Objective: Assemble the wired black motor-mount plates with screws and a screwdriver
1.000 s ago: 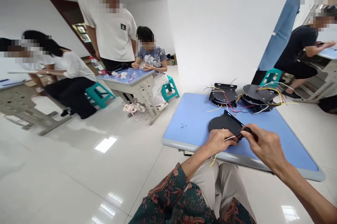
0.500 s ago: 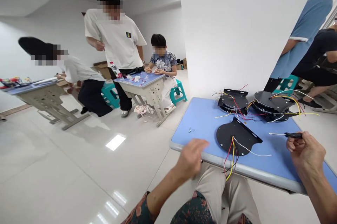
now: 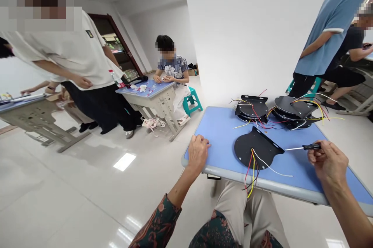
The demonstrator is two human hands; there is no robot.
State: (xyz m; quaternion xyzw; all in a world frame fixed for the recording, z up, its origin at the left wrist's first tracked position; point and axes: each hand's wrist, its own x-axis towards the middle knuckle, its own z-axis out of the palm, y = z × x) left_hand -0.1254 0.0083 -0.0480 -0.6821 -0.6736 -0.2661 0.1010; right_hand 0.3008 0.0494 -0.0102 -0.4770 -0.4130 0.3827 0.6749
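My right hand holds a screwdriver by its black handle, its thin shaft pointing left over the desk. The tip is close to the corner of a black metal plate lying near the front edge. Red, yellow, dark and white wires come out of the plate's middle, some hanging over the edge. At the desk's left side, my left hand rests with fingers curled down on the blue top. The fingertips are partly hidden, and so is anything under them.
Two stacks of similar black plates with wires, left and right, stand at the back of the blue desk. A white pillar rises behind. A standing person and a seated person are at other desks on the left.
My left hand has moved left and down onto the spot where several small screws lay, covering them. My right hand keeps the screwdriver. The standing person on the left has come nearer.
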